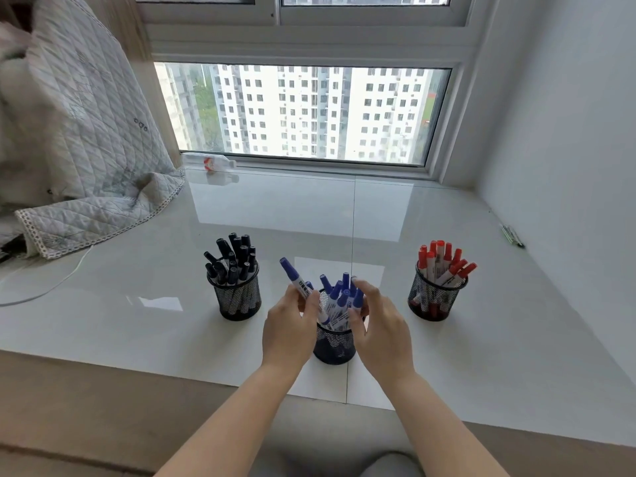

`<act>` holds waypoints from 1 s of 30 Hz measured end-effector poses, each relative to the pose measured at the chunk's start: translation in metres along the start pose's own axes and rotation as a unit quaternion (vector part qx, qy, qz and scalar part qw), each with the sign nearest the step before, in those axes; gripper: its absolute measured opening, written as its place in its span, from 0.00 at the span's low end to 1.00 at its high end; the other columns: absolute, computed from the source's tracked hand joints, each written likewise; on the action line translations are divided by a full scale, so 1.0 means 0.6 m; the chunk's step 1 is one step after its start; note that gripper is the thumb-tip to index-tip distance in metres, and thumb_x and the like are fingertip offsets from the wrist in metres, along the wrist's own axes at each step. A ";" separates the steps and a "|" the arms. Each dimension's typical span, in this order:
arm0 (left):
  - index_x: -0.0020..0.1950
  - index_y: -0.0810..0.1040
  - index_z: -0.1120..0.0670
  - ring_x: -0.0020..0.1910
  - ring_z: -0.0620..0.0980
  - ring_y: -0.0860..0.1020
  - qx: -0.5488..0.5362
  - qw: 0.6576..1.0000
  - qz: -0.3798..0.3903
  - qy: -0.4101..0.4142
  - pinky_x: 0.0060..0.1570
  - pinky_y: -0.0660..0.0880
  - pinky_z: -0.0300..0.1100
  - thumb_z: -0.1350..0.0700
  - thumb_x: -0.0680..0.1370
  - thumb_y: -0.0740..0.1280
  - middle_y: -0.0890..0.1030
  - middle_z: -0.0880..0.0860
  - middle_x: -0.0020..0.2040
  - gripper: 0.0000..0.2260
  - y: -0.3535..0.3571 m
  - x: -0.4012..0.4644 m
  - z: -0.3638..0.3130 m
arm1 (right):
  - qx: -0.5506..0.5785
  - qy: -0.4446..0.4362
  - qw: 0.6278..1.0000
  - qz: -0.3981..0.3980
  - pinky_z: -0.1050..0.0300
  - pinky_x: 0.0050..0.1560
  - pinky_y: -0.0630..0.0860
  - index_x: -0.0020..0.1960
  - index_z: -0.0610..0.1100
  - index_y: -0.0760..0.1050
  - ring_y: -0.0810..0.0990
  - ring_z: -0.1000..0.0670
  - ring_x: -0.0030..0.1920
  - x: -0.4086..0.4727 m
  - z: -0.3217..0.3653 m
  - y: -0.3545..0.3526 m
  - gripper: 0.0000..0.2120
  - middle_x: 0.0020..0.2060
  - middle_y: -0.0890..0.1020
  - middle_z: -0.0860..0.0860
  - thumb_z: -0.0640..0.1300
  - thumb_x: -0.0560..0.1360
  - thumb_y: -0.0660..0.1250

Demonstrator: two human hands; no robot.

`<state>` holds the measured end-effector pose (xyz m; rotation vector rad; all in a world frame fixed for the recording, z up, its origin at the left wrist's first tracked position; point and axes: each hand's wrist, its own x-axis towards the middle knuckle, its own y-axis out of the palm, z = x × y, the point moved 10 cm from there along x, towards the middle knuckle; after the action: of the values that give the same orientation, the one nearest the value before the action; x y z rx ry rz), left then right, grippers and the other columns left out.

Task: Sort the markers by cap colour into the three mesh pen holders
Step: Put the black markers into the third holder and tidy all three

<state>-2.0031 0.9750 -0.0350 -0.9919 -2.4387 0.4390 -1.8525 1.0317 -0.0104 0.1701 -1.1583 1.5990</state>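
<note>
Three black mesh pen holders stand on the glossy sill. The left holder is full of black-capped markers. Red-capped markers fill the right holder. In the middle holder, nearest me, stand several blue-capped markers. My left hand grips one blue-capped marker tilted up and to the left, its lower end over the middle holder. My right hand curls around the right side of the blue markers and the holder's rim.
A quilted blanket hangs over the sill's left end, with a white cable beneath it. A clear plastic bottle lies by the window. A dark pen-like object lies near the right wall. The sill's front edge runs below the holders.
</note>
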 end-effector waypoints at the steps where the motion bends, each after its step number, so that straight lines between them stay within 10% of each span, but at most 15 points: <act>1: 0.46 0.74 0.50 0.38 0.42 0.77 0.001 1.000 -0.001 0.003 0.35 0.68 0.32 0.48 0.79 0.59 0.79 0.44 0.35 0.08 -0.001 0.000 0.000 | 0.006 0.007 1.000 0.003 0.58 0.35 0.75 0.61 0.46 0.68 0.77 0.50 0.38 -0.003 -0.005 0.002 0.23 0.40 0.80 0.49 0.34 0.70 0.70; 7: 0.48 0.75 0.52 0.42 0.41 0.78 -0.015 0.999 -0.023 0.018 0.36 0.68 0.28 0.53 0.76 0.66 0.77 0.46 0.42 0.04 -0.006 0.002 -0.004 | 0.007 0.019 1.000 -0.007 0.59 0.39 0.75 0.54 0.40 0.75 0.77 0.48 0.41 -0.006 -0.013 0.003 0.13 0.43 0.79 0.48 0.34 0.71 0.69; 12: 0.69 0.59 0.43 0.39 0.32 0.76 -0.011 0.998 -0.049 0.030 0.32 0.70 0.32 0.54 0.74 0.69 0.73 0.39 0.44 0.27 -0.020 -0.006 -0.016 | -0.013 0.025 1.000 0.000 0.64 0.40 0.69 0.56 0.42 0.74 0.74 0.49 0.43 -0.013 -0.017 0.007 0.15 0.45 0.77 0.49 0.35 0.70 0.68; 16: 0.68 0.53 0.35 0.38 0.32 0.76 0.014 0.997 -0.044 0.061 0.32 0.72 0.35 0.55 0.73 0.70 0.72 0.41 0.48 0.34 -0.017 -0.012 -0.023 | -0.016 0.021 1.000 0.006 0.65 0.39 0.68 0.57 0.43 0.74 0.74 0.49 0.43 -0.015 -0.017 0.006 0.16 0.45 0.77 0.49 0.35 0.70 0.69; 30: 0.58 0.71 0.50 0.50 0.47 0.76 -0.026 0.997 -0.061 0.050 0.43 0.77 0.43 0.56 0.76 0.67 0.72 0.47 0.51 0.12 0.009 -0.039 0.017 | -0.002 0.023 1.000 0.000 0.66 0.40 0.67 0.60 0.41 0.73 0.75 0.47 0.45 -0.021 -0.026 0.009 0.17 0.47 0.78 0.48 0.35 0.72 0.67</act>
<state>-1.9907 0.9607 -0.0527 -0.8583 -2.4146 0.2786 -1.8446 1.0352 -0.0296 0.1301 -1.1272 1.5932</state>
